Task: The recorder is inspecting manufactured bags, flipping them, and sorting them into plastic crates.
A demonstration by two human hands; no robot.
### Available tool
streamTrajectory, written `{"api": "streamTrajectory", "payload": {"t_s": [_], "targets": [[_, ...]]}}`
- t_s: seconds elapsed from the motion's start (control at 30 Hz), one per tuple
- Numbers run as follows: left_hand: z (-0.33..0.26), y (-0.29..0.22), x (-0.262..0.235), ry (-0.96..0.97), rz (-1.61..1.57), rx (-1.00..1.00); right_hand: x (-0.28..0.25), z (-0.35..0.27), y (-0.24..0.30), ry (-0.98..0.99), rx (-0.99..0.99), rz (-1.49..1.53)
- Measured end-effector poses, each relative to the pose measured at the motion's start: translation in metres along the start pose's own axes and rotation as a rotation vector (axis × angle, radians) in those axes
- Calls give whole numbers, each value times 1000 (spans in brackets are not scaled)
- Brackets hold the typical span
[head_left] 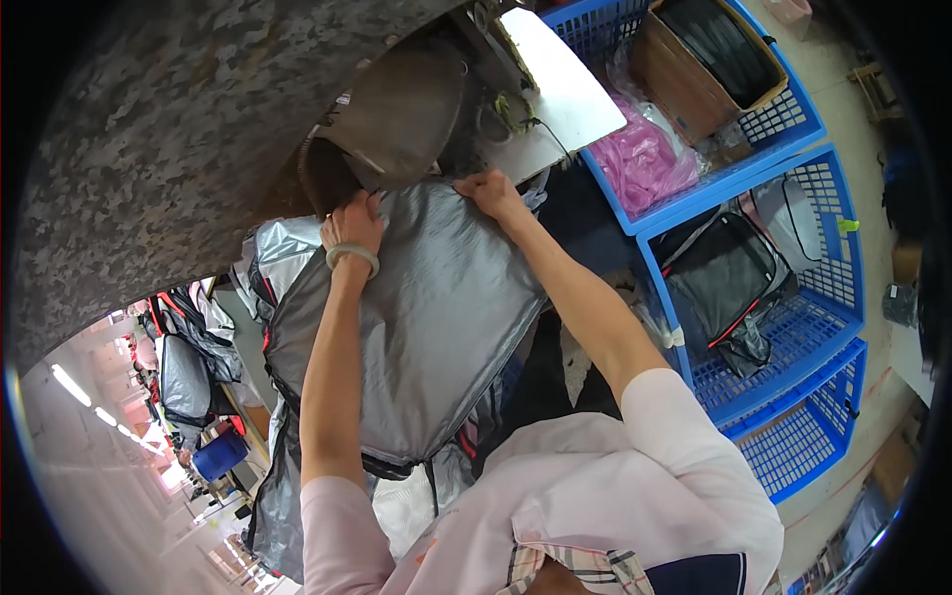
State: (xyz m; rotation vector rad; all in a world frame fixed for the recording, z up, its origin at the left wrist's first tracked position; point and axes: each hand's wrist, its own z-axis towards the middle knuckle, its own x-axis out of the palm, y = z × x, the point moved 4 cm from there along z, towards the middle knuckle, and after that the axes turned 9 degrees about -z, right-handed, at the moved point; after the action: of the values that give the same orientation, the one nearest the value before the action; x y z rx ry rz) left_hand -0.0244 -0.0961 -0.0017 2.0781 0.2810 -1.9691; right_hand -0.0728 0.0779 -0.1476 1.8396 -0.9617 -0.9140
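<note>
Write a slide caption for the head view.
Left fingers and right fingers at the far edge of silver fabric, with blue baskets to the person's right.

The cloth (426, 317) is shiny silver-grey, edged in black, with a touch of red at its left side. The bracelet (352, 248) is off-white. The shirt (595, 476) is pale pinkish white, its collar (625, 570) checked cream and dark, its patch (699, 575) navy. The baskets (726, 182) are bright blue, the crumpled plastic (645, 154) pink, the box (684, 89) brown, the board (570, 84) white. Grey camouflage patterns the overhang (178, 169).
</note>
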Motion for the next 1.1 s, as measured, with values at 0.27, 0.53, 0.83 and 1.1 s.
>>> {"api": "streamTrajectory", "payload": {"t_s": [0.27,0.53,0.83,1.1], "targets": [[4,-18,13,6,-56,-5,-12,-2,-25,-11,62,58],[7,-24,19,-35,-99,-12,-20,-7,-29,-48,27,75],[8,-34,28,25,-113,-63,-27,-12,-42,-114,44,145],[-109,-28,-74,-215,-98,104,-17,-100,-81,-253,196,538]]}}
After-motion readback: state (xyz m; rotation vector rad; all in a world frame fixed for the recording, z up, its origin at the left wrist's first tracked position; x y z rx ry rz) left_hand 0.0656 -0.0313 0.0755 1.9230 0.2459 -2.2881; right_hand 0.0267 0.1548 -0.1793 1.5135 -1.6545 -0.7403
